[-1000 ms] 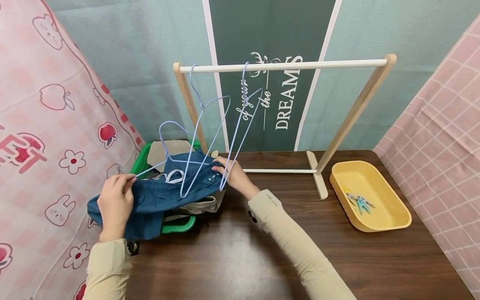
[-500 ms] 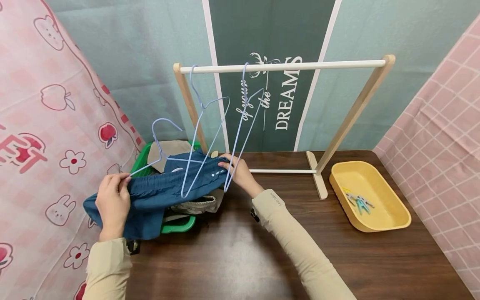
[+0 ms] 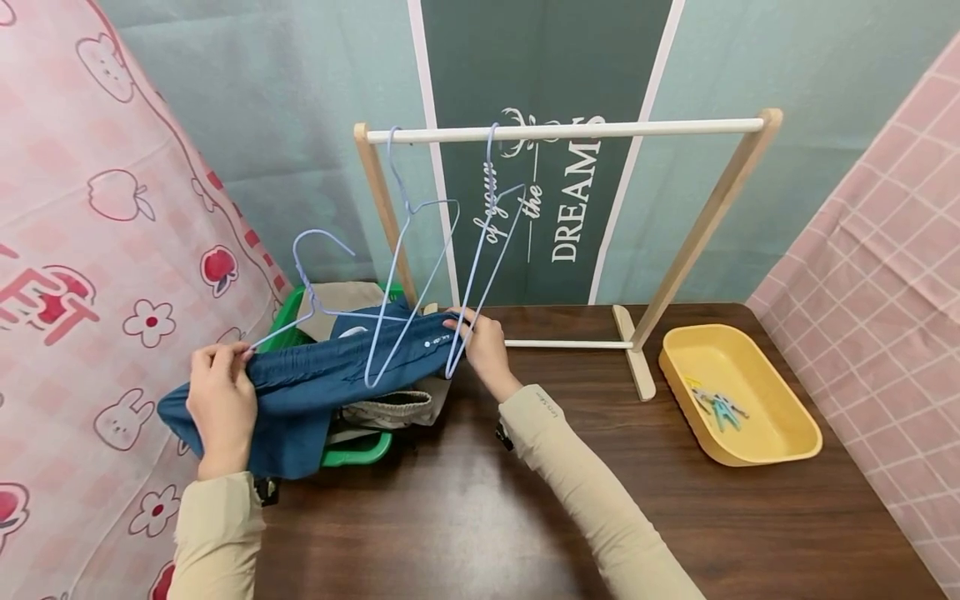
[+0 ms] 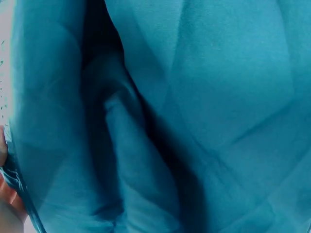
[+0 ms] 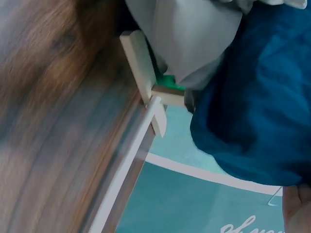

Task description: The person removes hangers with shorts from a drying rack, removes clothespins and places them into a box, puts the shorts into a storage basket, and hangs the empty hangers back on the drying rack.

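A pair of dark blue pants point(image 3: 300, 392) with a gathered waistband is stretched between both hands in the head view. A light-blue wire hanger point(image 3: 313, 302) sits in the waistband, its hook pointing up and its lower part hidden by cloth. My left hand point(image 3: 221, 404) pinches the waistband's left end, close to the hanger's left arm. At the waistband's right end, my right hand point(image 3: 483, 350) grips the cloth beside small white lettering. Blue cloth point(image 4: 223, 97) fills most of the left wrist view. In the right wrist view the pants point(image 5: 257, 107) hang beside fingertips point(image 5: 296, 208).
A wooden rack point(image 3: 697, 225) with a white rail point(image 3: 600, 130) bears two wire hangers point(image 3: 397, 258), which hang in front of the pants and right hand. Behind the pants, a green basket point(image 3: 360, 450) holds grey and beige clothes. A yellow tray point(image 3: 772, 400) with several clothespins point(image 3: 723, 408) stands right.
The left hand and hanger have shifted slightly left, while the right hand has moved a little right. The waistband is pulled straighter, and the white drawstring loop is mostly hidden now.
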`<act>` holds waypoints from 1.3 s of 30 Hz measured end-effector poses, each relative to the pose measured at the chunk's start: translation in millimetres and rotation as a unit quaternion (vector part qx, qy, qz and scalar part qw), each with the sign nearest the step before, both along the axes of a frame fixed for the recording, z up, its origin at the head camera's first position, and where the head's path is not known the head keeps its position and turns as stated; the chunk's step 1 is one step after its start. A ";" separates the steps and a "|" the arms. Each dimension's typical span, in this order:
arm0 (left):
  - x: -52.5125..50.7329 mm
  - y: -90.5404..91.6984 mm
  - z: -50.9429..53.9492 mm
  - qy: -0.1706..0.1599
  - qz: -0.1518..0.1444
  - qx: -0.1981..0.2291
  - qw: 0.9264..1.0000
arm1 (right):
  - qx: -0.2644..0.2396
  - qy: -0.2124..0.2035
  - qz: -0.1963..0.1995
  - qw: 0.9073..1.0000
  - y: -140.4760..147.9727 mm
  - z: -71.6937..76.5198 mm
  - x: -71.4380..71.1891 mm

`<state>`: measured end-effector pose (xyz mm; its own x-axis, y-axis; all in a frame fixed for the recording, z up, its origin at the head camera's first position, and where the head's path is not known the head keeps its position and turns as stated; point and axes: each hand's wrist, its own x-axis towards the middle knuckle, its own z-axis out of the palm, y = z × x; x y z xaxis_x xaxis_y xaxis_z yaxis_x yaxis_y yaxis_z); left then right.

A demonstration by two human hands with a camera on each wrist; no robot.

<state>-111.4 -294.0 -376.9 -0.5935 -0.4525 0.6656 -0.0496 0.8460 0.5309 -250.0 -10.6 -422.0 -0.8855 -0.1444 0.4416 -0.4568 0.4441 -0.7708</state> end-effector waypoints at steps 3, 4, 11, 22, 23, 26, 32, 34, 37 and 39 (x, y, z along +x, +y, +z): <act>-1.1 0.9 -1.7 0.007 0.002 -0.001 1.000 | -0.031 -0.039 -0.036 0.998 -3.2 0.2 3.2; -1.2 1.9 -1.5 0.008 0.001 0.000 1.000 | -0.038 -0.048 -0.051 0.997 -4.5 0.3 4.2; -2.3 3.5 -1.1 0.008 0.000 0.010 1.000 | -0.089 -0.115 -0.105 0.984 -9.7 1.3 10.7; -1.4 -1.5 -4.2 0.010 -0.005 0.028 1.000 | -0.372 -0.222 -0.038 0.900 -16.1 -4.7 9.9; -1.9 -1.6 -4.8 0.010 -0.005 0.028 1.000 | -0.396 -0.235 -0.034 0.887 -16.6 -5.3 9.9; -3.1 -1.4 -6.4 0.005 -0.004 0.032 0.999 | -0.466 -0.277 -0.017 0.840 -18.1 -6.5 10.8; -4.6 -0.2 -7.7 -0.009 -0.006 0.037 0.999 | -0.581 -0.336 0.034 0.740 -22.2 -7.8 12.9; -4.7 0.2 -7.4 -0.011 -0.005 0.040 0.999 | -0.582 -0.352 0.049 0.732 -23.7 -8.9 12.6; -3.7 -0.2 -7.2 -0.007 0.000 0.052 0.999 | -0.533 -0.373 0.070 0.757 -25.9 -10.0 13.3; -2.4 -1.0 -7.5 0.000 0.004 0.063 0.998 | -0.479 -0.381 0.082 0.786 -27.2 -10.6 14.4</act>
<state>-113.7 -295.0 -384.4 -0.5899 -0.5365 0.6034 -0.0559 0.7727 0.6323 -235.6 -37.9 -432.6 -0.9497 -0.2089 -0.2334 0.3102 -0.5247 -0.7927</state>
